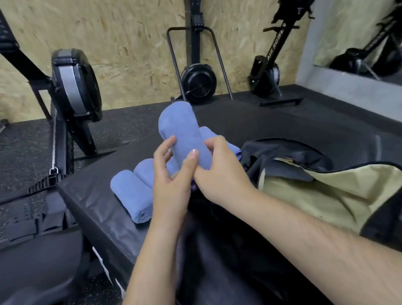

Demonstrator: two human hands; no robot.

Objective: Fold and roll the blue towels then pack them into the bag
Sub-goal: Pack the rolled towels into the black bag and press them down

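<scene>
Two bare forearms reach in over the black padded worktop. The left hand pinches the lower end of an upright rolled blue towel between thumb and fingers, and the right hand curls round the same end. Just left of the hands lie more rolled towels. To their right is the open black bag with its beige lining. Beyond stand rowing machines.

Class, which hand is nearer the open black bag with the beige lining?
Right. The right hand is just beside the black bag; the left hand is further away, beyond the rolled blue towel.
</scene>
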